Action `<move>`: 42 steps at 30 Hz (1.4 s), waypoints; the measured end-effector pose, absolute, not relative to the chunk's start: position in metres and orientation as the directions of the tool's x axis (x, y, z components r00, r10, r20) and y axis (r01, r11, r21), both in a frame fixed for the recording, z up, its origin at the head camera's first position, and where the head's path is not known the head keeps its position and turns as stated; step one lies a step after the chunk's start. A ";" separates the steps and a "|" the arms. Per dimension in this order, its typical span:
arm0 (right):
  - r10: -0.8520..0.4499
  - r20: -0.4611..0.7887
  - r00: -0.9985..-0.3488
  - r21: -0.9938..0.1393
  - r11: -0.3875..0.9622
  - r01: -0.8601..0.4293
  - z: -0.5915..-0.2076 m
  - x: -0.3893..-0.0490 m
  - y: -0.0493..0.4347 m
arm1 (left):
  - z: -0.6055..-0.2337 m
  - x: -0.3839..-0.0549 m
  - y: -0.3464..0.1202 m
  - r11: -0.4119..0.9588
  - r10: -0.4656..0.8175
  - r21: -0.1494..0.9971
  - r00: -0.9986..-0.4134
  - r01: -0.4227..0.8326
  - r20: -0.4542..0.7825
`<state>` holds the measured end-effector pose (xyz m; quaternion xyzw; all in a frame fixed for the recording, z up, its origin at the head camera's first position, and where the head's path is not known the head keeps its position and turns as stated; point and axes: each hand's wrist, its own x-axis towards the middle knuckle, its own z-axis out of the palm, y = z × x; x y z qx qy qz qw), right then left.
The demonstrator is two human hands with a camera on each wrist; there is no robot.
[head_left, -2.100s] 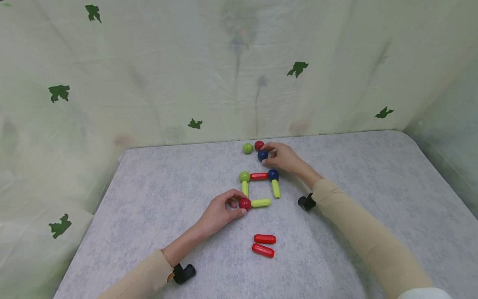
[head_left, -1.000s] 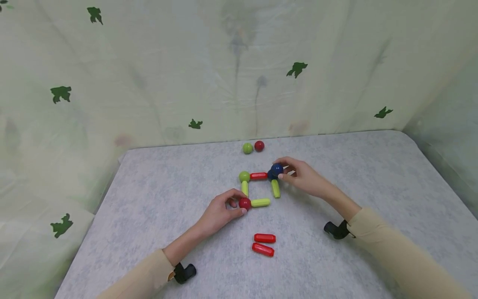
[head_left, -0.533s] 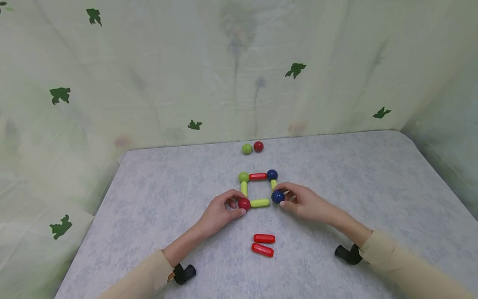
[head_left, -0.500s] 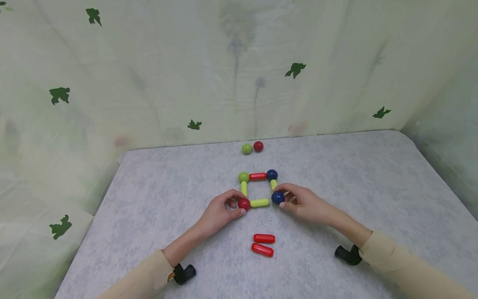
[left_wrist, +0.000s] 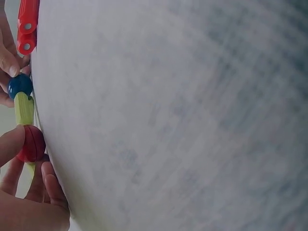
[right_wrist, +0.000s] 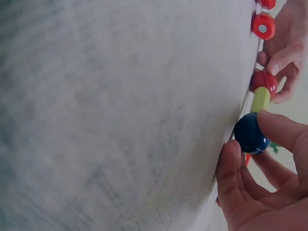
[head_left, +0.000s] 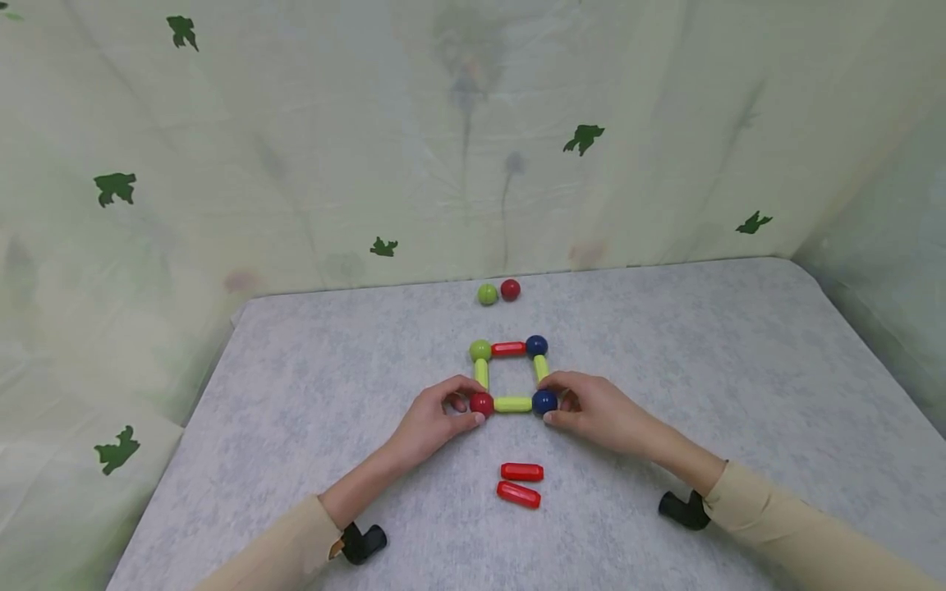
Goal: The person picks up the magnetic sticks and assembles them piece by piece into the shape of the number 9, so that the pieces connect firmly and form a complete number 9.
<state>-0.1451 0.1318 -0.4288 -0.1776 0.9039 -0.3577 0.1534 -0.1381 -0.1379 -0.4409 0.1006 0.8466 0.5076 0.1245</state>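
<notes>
On the table, balls and magnetic-looking rods form a square. My left hand [head_left: 436, 416] pinches the red ball [head_left: 482, 404] at its near left corner. With thumb and fingers my right hand [head_left: 595, 410] holds a blue ball [head_left: 544, 401] at the near right corner. Between these two balls lies a yellow-green rod [head_left: 513, 405], its ends right at both. The far side has a green ball [head_left: 480, 350], a red rod [head_left: 508, 349] and another blue ball [head_left: 536, 345]. Yellow-green rods make the left side [head_left: 482, 373] and the right side [head_left: 541, 367].
Two loose red rods [head_left: 521, 483] lie side by side nearer the front. A loose green ball [head_left: 487, 294] and a loose red ball [head_left: 510, 289] sit near the table's back edge. A pale cloth with green leaf shapes hangs behind the table [head_left: 332, 345].
My right hand has brought the blue ball from the back of the table to the near right corner, against the rod ends. The left hand has stayed on the red ball.
</notes>
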 end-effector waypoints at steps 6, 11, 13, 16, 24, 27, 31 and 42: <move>-0.439 -0.156 -0.885 -0.712 0.671 -0.208 -0.429 -0.145 0.132 | -0.440 -0.138 -0.138 0.463 0.295 0.885 -0.949 0.040 -0.112; -0.422 -0.146 -0.895 -0.744 0.643 -0.181 -0.428 -0.146 0.137 | -0.440 -0.139 -0.138 0.476 0.305 0.878 -0.946 0.051 -0.110; -0.405 -0.133 -0.905 -0.758 0.630 -0.171 -0.427 -0.148 0.138 | -0.439 -0.138 -0.138 0.479 0.306 0.876 -0.946 0.057 -0.106; -0.368 -0.107 -0.923 -0.762 0.627 -0.162 -0.427 -0.155 0.140 | -0.438 -0.137 -0.138 0.485 0.303 0.873 -0.947 0.059 -0.104; -0.324 -0.154 -0.934 -0.795 0.602 -0.078 -0.430 -0.176 0.140 | -0.439 -0.137 -0.138 0.488 0.308 0.871 -0.946 0.065 -0.101; -0.307 -0.183 -0.934 -0.767 0.639 -0.059 -0.430 -0.183 0.135 | -0.438 -0.138 -0.138 0.486 0.307 0.872 -0.947 0.065 -0.100; -0.264 -0.227 -0.937 -0.715 0.699 -0.023 -0.428 -0.189 0.128 | -0.439 -0.139 -0.138 0.487 0.308 0.871 -0.946 0.065 -0.102; -0.194 -0.261 -0.946 -0.671 0.741 0.033 -0.426 -0.193 0.120 | -0.439 -0.139 -0.138 0.482 0.312 0.874 -0.945 0.067 -0.100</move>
